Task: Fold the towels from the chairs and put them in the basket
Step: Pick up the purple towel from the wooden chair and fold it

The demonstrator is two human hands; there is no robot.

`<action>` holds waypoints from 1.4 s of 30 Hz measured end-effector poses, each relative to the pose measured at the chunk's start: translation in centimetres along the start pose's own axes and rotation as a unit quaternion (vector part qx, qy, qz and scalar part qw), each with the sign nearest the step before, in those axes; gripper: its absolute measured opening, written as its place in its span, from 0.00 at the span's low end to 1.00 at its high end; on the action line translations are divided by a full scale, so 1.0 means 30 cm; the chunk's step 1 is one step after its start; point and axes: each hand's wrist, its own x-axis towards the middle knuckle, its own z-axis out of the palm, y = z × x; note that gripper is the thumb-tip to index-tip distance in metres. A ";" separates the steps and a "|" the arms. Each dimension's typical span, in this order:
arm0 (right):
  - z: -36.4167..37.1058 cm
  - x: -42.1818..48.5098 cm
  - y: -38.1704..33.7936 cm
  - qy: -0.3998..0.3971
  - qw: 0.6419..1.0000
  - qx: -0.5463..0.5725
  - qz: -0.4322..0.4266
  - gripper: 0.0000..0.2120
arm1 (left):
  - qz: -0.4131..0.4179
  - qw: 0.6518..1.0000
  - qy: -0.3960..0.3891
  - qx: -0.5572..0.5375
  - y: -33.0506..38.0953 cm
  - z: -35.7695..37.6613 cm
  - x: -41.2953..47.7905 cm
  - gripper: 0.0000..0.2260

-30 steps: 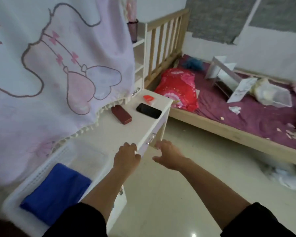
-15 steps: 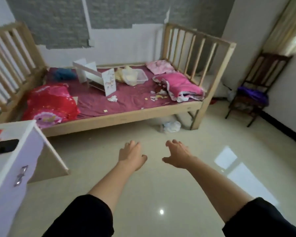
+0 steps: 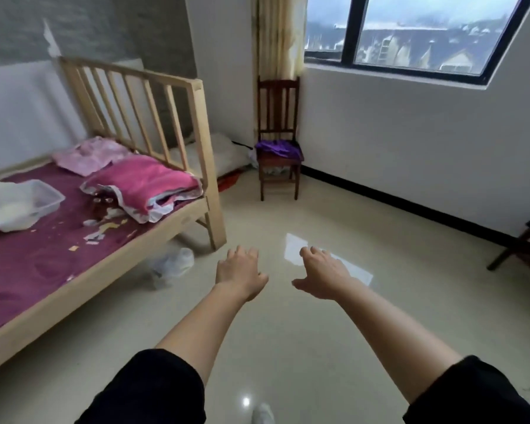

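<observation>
The left hand [image 3: 237, 272] and right hand [image 3: 323, 275] show slack, empty grips, well apart from purple towel [image 3: 277, 149].

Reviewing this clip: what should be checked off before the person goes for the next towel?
1. Left hand free: ok, fingers relaxed, holds nothing.
2. Right hand free: ok, holds nothing.
3. Towel located: ok, purple towel lies on the seat of the chair by the wall.
4. Towel within reach: not ok, the chair stands well beyond both hands.
5. Floor path to the chair: ok, nothing seen lying in between.
6. Basket location: cannot tell, not in view.
</observation>
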 end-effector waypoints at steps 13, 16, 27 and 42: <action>-0.269 0.933 0.367 0.009 0.997 0.000 0.080 0.26 | 0.062 0.998 -0.020 0.014 0.160 -0.133 1.077 0.20; -0.347 1.155 0.454 0.018 0.996 -0.010 0.088 0.25 | 0.070 0.997 -0.007 0.014 0.196 -0.164 1.322 0.20; -0.603 2.193 0.873 0.012 0.994 -0.026 0.102 0.25 | 0.058 0.998 0.002 0.022 0.365 -0.271 2.426 0.20; -0.834 3.464 0.933 0.011 0.996 0.005 0.086 0.26 | 0.038 0.999 0.006 0.004 0.181 -0.451 3.700 0.19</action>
